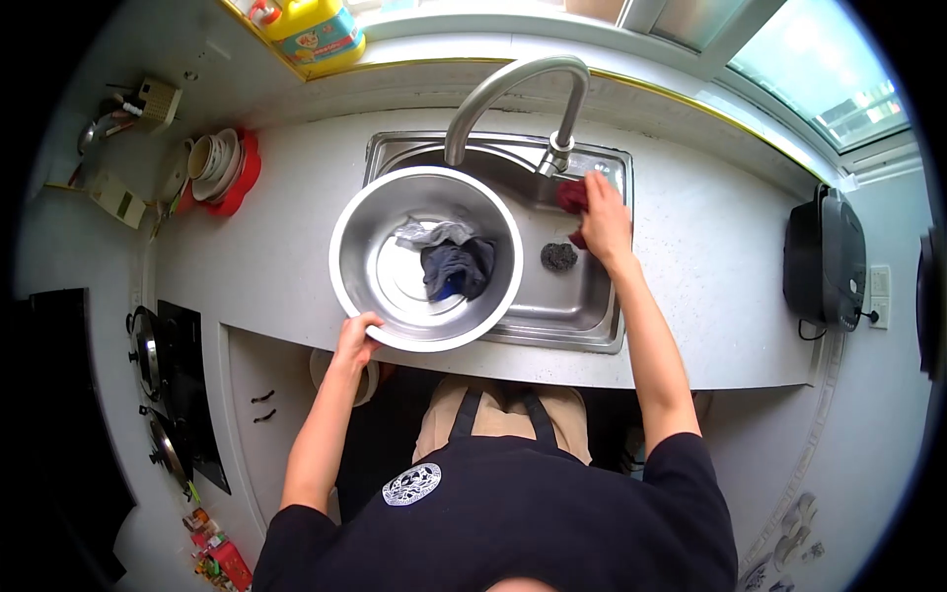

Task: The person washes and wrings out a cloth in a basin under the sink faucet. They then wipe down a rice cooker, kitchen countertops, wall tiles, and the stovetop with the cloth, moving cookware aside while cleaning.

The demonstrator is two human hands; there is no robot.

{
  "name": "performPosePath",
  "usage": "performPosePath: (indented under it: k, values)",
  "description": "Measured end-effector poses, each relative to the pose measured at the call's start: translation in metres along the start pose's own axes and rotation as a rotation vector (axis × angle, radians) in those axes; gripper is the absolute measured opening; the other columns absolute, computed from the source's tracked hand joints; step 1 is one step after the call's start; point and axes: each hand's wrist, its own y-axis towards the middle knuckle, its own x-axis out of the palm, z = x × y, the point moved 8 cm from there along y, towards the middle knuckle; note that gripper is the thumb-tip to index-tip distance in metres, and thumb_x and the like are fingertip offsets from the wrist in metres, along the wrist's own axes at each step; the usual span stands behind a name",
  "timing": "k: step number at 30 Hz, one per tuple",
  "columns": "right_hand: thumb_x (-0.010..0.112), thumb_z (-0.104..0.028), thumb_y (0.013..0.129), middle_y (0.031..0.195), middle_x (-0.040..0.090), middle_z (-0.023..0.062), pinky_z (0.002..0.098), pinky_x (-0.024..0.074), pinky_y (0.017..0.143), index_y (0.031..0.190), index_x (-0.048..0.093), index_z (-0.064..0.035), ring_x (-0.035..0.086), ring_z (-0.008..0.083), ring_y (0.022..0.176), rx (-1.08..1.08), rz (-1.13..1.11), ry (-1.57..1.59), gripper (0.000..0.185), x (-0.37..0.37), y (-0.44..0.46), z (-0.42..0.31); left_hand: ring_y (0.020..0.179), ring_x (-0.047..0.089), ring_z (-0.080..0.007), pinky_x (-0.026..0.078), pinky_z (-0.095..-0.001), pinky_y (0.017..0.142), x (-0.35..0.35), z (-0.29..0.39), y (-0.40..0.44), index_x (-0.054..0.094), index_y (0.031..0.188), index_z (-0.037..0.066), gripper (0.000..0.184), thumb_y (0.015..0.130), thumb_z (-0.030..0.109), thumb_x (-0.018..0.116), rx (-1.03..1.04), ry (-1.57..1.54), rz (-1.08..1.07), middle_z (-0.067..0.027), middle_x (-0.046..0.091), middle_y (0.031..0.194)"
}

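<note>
My left hand (357, 340) grips the near-left rim of a large steel basin (340, 252), fingers closed over its edge. Inside the basin lie a dark blue cloth (460, 266) and a grey cloth (432, 233), both crumpled. The basin overlaps the left part of the sink (567, 316). Over the sink's right side, my right hand (604, 219) is closed on a dark red cloth (572, 196), close to the base of the faucet (557, 153). Below that cloth, a dark scouring pad (558, 258) sits on the sink floor.
The faucet spout arches over the basin's far rim. Stacked bowls (219, 166) stand in a red rack at the left. A yellow detergent bottle (318, 35) is on the window ledge. A black appliance (827, 259) stands far right, and a cooktop (187, 365) lies at the left.
</note>
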Motion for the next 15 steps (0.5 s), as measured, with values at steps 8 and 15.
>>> performPosePath:
  k: [8,15]
  values:
    - [0.07,-0.011,0.073,0.1,0.061,0.0212,0.0507,0.0494,0.083,0.115,0.052,0.0022,0.061,0.0405,0.096,0.284,-0.329,0.037,0.047,0.05,-0.003,-0.024,0.077,0.066,-0.0278,0.06,-0.0399,0.064,0.064,-0.031,0.076,0.058,0.094,-0.009,0.026,0.069,0.0,0.059,-0.114,0.208,-0.081,-0.0154,0.063,0.091]
    - [0.077,-0.024,0.074,0.109,0.057,0.0212,0.0459,0.047,0.09,0.114,0.059,-0.0054,0.057,0.0404,0.101,0.396,-0.277,0.29,0.048,0.127,-0.049,-0.095,0.081,0.066,-0.0318,0.06,-0.0441,0.07,0.072,-0.056,0.11,0.055,0.096,-0.011,0.029,0.07,-0.002,0.059,-0.201,0.146,-0.112,-0.0183,0.061,0.095]
